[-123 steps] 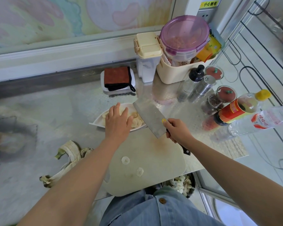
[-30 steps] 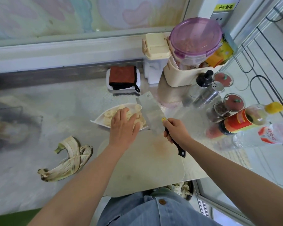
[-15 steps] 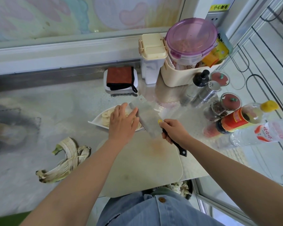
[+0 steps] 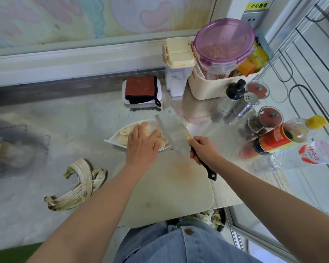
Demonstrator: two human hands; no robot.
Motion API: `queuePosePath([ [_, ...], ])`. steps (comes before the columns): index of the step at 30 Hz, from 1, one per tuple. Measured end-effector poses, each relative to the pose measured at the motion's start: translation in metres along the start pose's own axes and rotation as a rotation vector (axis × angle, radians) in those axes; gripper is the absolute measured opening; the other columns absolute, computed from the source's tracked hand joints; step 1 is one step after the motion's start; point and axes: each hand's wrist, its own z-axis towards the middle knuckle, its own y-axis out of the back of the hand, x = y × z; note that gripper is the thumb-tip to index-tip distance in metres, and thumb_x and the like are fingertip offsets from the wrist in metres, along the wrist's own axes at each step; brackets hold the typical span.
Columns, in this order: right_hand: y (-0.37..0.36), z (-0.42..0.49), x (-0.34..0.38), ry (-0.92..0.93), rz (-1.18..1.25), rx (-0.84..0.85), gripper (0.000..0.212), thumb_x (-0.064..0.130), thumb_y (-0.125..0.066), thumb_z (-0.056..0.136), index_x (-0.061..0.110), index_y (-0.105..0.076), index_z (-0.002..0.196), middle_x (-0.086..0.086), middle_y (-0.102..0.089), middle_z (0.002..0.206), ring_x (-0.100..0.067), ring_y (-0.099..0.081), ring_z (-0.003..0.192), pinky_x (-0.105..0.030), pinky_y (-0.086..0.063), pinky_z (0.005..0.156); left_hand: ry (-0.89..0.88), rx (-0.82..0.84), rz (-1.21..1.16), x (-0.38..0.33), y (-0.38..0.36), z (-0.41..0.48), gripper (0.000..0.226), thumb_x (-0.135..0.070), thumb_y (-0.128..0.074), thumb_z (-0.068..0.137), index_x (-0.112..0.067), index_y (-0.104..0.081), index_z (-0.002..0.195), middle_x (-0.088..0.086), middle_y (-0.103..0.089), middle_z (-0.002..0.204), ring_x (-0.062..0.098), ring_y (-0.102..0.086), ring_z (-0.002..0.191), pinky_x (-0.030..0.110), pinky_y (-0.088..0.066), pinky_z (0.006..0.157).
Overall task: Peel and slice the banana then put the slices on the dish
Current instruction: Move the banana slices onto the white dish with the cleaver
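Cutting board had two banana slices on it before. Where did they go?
The two slices are gone from the cutting board, now bare; they probably joined the banana slices on the dish. The left hand still rests over them, the right hand still grips the cleaver, and the banana peel has not moved.

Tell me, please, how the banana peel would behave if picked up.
The banana peel would probably hang floppy, since its split strips lie curled and limp. It looks thin, so likely light. Its pale inner side faces up, so it may feel slippery.
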Motion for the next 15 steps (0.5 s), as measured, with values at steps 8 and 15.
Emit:
queuePosePath([
  [8,-0.002,0.000,0.001,-0.010,0.043,-0.001,0.035,0.031,-0.049,0.098,0.010,-0.042,0.070,-0.013,-0.057,0.057,-0.020,-0.039,0.037,-0.025,-0.034,0.040,-0.032,-0.014,-0.070,-0.006,0.000,-0.003,0.056,-0.046,-0.021,0.090,-0.022,-0.050,0.132,0.012,-0.040,0.139,0.033,-0.035,0.126,0.046,-0.035,0.099],
  [15,0.019,0.000,-0.006,-0.057,0.159,-0.148,0.033,0.031,-0.047,0.098,0.010,-0.044,0.073,-0.009,-0.057,0.056,-0.019,-0.041,0.038,-0.024,-0.035,0.041,-0.065,0.000,-0.072,-0.017,-0.002,-0.010,0.032,-0.023,-0.055,0.085,-0.014,-0.060,0.116,0.010,-0.049,0.122,0.030,-0.045,0.111,0.040,-0.042,0.088],
])
